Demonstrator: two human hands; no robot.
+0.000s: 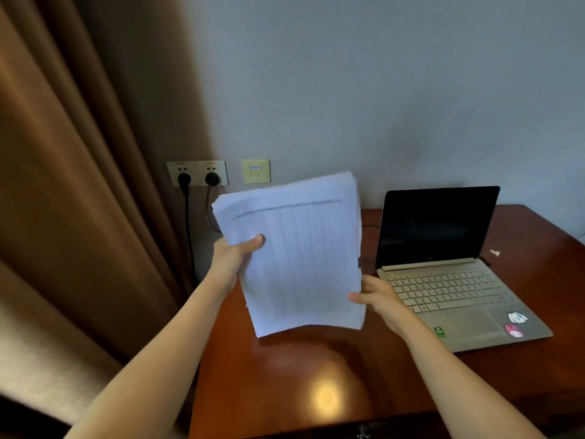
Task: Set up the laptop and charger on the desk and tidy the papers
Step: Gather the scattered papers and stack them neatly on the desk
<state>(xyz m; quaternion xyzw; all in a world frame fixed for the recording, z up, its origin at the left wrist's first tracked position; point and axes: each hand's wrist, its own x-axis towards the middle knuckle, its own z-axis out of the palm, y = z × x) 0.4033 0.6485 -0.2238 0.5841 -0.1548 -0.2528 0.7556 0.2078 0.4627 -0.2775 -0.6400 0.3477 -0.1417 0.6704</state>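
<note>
A thick stack of white printed papers (pixel 297 255) is held upright above the left part of the reddish wooden desk (pixel 285 375). My left hand (pixel 232 256) grips its left edge, thumb across the front sheet. My right hand (pixel 376 296) holds the lower right edge, thumb on the front. An open gold laptop (pixel 449 286) with a dark screen stands on the desk to the right, stickers on its palm rest. Two black plugs sit in the wall sockets (pixel 198 177); their cables drop behind the desk and the papers.
A brown curtain (pixel 79 185) hangs at the left beside the desk. A small cream data outlet (pixel 256 171) is on the grey wall. A thin cable (pixel 370 225) runs behind the laptop. A small white scrap (pixel 495 252) lies at the desk's right.
</note>
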